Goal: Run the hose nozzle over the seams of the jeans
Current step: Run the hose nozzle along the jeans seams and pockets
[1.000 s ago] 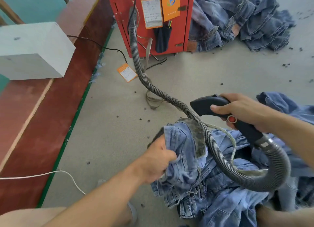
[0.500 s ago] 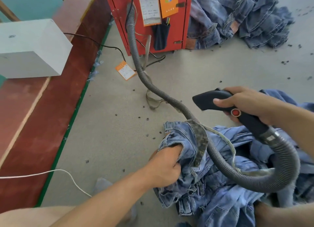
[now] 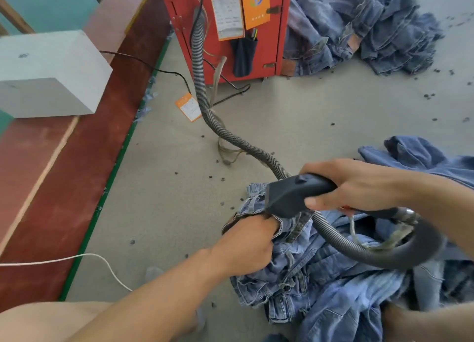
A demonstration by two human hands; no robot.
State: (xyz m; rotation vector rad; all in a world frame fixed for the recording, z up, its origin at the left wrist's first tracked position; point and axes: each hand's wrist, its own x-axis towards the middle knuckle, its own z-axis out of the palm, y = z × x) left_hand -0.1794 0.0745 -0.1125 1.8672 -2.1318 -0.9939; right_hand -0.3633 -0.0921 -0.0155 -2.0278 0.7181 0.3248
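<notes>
A crumpled pair of light blue jeans lies on the floor in front of me. My left hand grips a bunched fold of the denim at its upper left edge. My right hand is curled round the handle of the black hose nozzle. The nozzle's mouth points down and left, touching the denim just above my left hand. A grey ribbed hose runs from the nozzle's rear, loops under my right wrist and climbs to the red machine.
More jeans lie piled behind the red machine and at the right edge. A red-brown raised strip with a white box runs along the left. A white cord, black cables, an orange tag and dark specks lie on the grey floor.
My right hand has swung the nozzle down and left onto the denim by my left hand. My left hand has shifted its grip on the fold. The camera has drawn closer.
</notes>
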